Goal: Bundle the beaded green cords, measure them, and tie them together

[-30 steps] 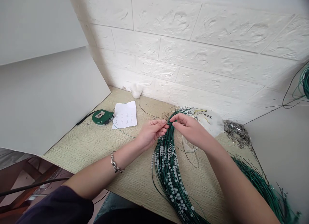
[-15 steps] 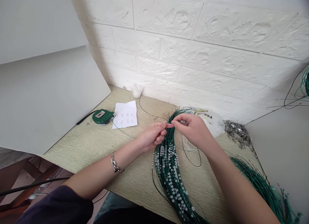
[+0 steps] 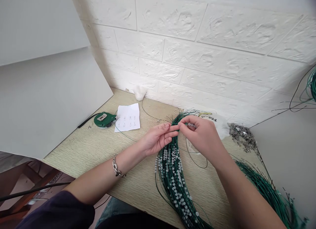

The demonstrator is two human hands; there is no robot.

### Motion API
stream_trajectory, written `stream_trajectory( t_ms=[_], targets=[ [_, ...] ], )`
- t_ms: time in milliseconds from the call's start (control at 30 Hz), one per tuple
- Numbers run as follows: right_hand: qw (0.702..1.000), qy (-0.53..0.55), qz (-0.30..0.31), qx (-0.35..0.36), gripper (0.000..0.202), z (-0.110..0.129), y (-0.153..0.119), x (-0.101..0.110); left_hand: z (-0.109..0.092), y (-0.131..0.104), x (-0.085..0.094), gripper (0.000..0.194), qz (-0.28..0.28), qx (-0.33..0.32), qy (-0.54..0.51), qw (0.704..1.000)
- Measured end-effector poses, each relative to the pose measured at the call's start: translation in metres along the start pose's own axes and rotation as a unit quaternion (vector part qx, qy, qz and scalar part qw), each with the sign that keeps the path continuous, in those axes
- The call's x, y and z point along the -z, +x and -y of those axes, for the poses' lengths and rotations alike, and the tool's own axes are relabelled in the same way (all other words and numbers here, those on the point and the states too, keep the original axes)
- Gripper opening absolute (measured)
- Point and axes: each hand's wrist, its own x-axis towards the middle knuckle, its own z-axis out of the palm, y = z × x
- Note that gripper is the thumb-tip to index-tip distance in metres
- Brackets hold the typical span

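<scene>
Above a thick bundle of green wires strung with small white beads, my two hands meet at the fingertips. The fingers of my left hand are stretched out and apart, with the index fingertip against the right hand's pinch. My right hand is closed, thumb and forefinger pressed together. A short row of white beads shows under its fingers; the wire they sit on is mostly hidden by the hand.
Left on the wooden table lie a green tape measure and a paper with handwriting. Behind my right hand is a plastic bag. A clump of shiny strands and another green wire bundle lie right. A white brick-patterned wall stands behind.
My left hand's fingers have uncurled from a pinch and now spread out. My right hand has shifted slightly right, still pinching, with the beads under its fingers.
</scene>
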Motion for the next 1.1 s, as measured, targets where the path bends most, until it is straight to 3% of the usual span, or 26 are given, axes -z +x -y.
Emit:
stream_trajectory(
  t_ms=[267,533,1100],
  targets=[
    [0.999,-0.019,-0.029,0.039,0.014,0.010,-0.010,0.010,0.000,0.001,0.002,0.009,0.053,-0.015,-0.034,0.998],
    [0.995,-0.055,-0.027,0.074,0.012,0.010,-0.012,0.008,-0.001,0.002,0.003,0.014,0.023,-0.005,-0.038,0.999],
    [0.988,-0.121,-0.010,0.090,0.012,0.012,-0.015,0.004,0.001,0.002,0.005,0.015,0.018,-0.022,-0.043,0.999]
  ],
)
